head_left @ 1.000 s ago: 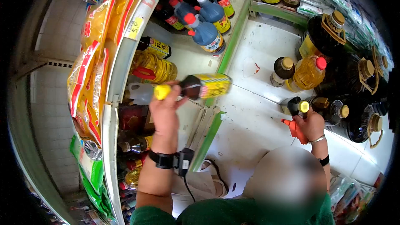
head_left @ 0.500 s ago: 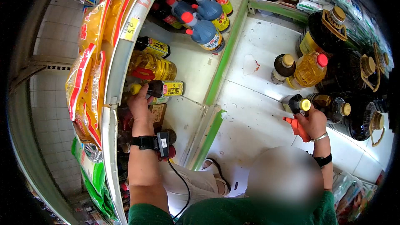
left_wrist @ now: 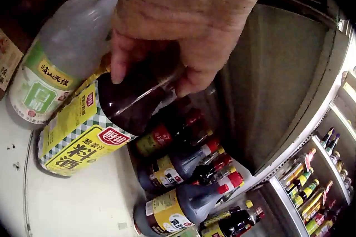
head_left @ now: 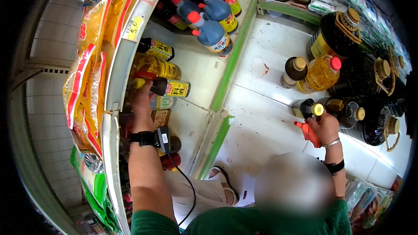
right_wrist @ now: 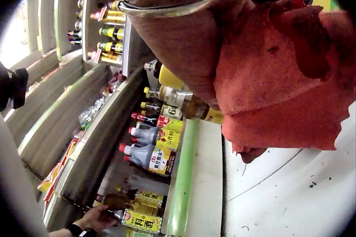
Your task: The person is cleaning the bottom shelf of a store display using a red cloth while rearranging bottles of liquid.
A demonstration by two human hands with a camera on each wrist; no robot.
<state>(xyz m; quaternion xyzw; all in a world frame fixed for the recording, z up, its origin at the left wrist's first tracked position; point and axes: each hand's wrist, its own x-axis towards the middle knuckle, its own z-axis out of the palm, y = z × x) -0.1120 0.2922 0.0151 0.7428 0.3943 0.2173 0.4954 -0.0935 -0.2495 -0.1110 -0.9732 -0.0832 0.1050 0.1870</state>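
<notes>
My left hand (head_left: 141, 100) grips the neck of a dark bottle with a yellow cap and yellow label (head_left: 177, 88), which stands on the left shelf. In the left wrist view the fingers curl round that bottle (left_wrist: 83, 131), beside a clear bottle with a green label (left_wrist: 41, 87). At the right, my right hand (head_left: 325, 128) holds a red cloth (head_left: 310, 135) and has its fingers at a yellow-capped dark bottle (head_left: 310, 109). The cloth (right_wrist: 278, 76) bunches under the palm in the right wrist view, where the fingertips are hidden.
Blue-grey jugs with red caps (head_left: 212, 34) stand farther back on the left shelf. A small dark bottle (head_left: 294, 72) and an oil bottle (head_left: 321, 74) stand behind my right hand, with large dark jugs (head_left: 333, 35) beyond. Green edging (head_left: 233, 65) divides the surfaces.
My left hand has carried the yellow-labelled bottle left and down onto the left shelf, among other bottles. My right hand has hardly moved.
</notes>
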